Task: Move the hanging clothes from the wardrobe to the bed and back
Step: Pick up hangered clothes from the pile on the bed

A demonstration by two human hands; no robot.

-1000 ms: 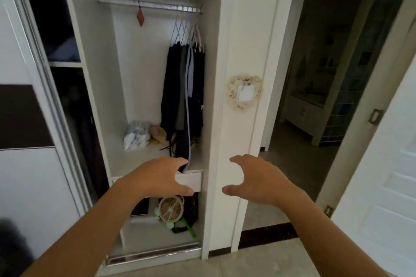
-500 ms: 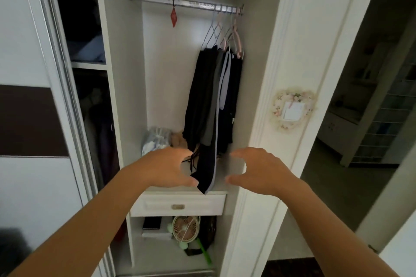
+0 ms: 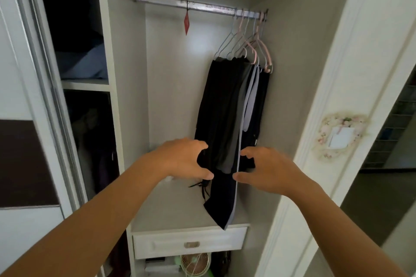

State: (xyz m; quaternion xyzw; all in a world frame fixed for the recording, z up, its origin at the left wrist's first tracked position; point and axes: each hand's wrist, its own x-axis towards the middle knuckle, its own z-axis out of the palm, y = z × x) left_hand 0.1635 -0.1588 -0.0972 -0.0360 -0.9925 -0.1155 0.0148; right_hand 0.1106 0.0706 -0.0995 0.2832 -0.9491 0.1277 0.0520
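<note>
**Hands at the hanging clothes**

Nearest, a drawer [image 3: 189, 244] and a small fan [image 3: 195, 264] are seen below the shelf [image 3: 171, 209]. Above it, the dark clothes [image 3: 227, 123] are flanked low down by the left hand [image 3: 182, 159] and right hand [image 3: 267, 171], fingers curved and released, nothing clasped yet. The hangers [image 3: 249, 42] are crowded at the rail's [image 3: 198, 5] right end, against the wall; open rail is left beside a red tag [image 3: 186, 22].

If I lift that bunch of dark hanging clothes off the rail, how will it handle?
Likely floppy: the dark hanging clothes drape limp, with thin ties trailing onto the white shelf. The thin wire and pink hangers may splay or slip apart unless gathered by their hooks.
</note>
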